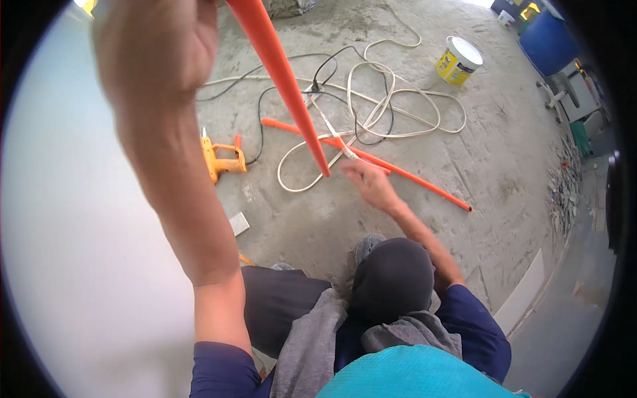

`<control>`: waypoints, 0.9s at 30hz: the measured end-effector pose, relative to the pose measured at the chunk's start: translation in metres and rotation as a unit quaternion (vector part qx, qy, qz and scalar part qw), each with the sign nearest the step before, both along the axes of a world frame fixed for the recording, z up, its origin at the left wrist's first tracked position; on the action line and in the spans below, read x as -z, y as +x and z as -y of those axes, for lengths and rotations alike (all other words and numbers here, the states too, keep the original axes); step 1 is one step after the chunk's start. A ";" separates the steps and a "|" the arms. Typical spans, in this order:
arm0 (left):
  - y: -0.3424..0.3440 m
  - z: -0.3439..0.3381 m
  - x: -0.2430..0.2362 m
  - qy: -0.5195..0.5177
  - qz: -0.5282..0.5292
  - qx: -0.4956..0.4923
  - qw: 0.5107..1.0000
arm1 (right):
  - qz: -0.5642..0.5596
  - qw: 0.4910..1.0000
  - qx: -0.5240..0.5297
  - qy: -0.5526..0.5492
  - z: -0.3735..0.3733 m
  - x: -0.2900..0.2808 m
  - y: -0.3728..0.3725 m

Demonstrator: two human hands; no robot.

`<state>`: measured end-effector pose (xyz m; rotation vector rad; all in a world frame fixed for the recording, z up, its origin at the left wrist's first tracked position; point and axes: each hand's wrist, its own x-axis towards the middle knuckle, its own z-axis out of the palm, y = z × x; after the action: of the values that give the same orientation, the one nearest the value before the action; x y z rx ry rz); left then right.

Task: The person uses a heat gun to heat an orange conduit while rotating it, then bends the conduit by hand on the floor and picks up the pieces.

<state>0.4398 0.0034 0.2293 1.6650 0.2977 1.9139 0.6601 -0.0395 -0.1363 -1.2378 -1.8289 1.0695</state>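
Note:
My left hand [156, 50] is raised close to the camera at the top left, blurred, and seems closed around the upper part of a long orange pipe [285, 79]. The pipe slants down to its lower end just above the floor. My right hand [368, 182] reaches out beside that lower end and pinches a thin white wire [326, 123], which runs up and left toward a tangle of cables. I am crouched, with my knees in dark trousers at the bottom.
A second orange pipe [411, 179] lies on the concrete floor [504, 152]. Coiled white cable [398, 99] and black cable [262, 109] lie behind it. A yellow-orange power tool [222, 160] lies by the white wall [73, 219]. A yellow bucket [458, 61], blue barrel [547, 41] and rubble [564, 192] stand right.

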 end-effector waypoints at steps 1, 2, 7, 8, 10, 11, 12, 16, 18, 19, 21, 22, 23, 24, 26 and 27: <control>0.013 -0.007 0.002 -0.024 0.008 -0.060 0.998 | -0.044 0.998 0.007 0.051 -0.014 -0.049 -0.006; 0.007 -0.012 0.005 -0.062 -0.011 0.005 0.998 | -0.090 0.990 0.010 0.105 -0.028 -0.099 -0.016; 0.017 -0.035 0.023 -0.149 0.026 0.100 0.983 | -0.167 0.953 -0.040 0.249 -0.075 -0.269 -0.075; 0.025 -0.031 0.019 -0.146 0.028 0.113 0.982 | -0.160 0.953 -0.029 0.254 -0.078 -0.275 -0.075; 0.035 -0.014 0.012 -0.157 0.057 0.044 0.985 | -0.167 0.973 -0.104 0.122 -0.082 -0.284 -0.079; -0.001 -0.043 0.023 -0.077 -0.004 0.178 0.981 | -0.175 0.973 -0.113 0.101 -0.082 -0.277 -0.088; -0.005 -0.044 0.022 -0.076 -0.002 0.193 0.978 | -0.178 0.974 -0.114 0.076 -0.082 -0.260 -0.092; 0.015 -0.024 0.020 -0.104 -0.003 0.111 0.988 | -0.123 0.990 -0.062 -0.011 -0.070 -0.232 -0.093; 0.023 -0.024 0.028 -0.149 -0.010 0.045 0.988 | -0.150 0.987 -0.054 -0.003 -0.069 -0.237 -0.091; 0.023 -0.027 0.031 -0.150 -0.013 0.075 0.986 | -0.179 0.982 -0.059 0.003 -0.068 -0.243 -0.091; 0.021 -0.028 0.036 -0.164 -0.025 0.071 0.984 | -0.190 0.979 -0.062 0.025 -0.067 -0.251 -0.093; 0.018 -0.027 0.040 -0.178 -0.039 0.060 0.981 | -0.204 0.975 -0.071 0.046 -0.067 -0.250 -0.096; 0.018 -0.045 0.043 -0.186 -0.036 0.057 0.980 | -0.191 0.980 -0.044 0.040 -0.072 -0.244 -0.092; 0.005 -0.067 0.041 -0.141 -0.037 0.208 0.967 | -0.187 0.981 -0.038 0.026 -0.076 -0.241 -0.101; -0.013 -0.050 0.044 -0.119 -0.026 0.261 0.958 | -0.158 0.987 -0.016 -0.014 -0.073 -0.232 -0.099; 0.003 -0.028 0.025 -0.131 -0.025 0.169 0.977 | -0.143 0.989 -0.014 -0.018 -0.064 -0.228 -0.102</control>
<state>0.4425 0.0316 0.2043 1.4816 0.2535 1.5143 0.5586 0.0242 0.0917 -1.0223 -1.6169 1.2316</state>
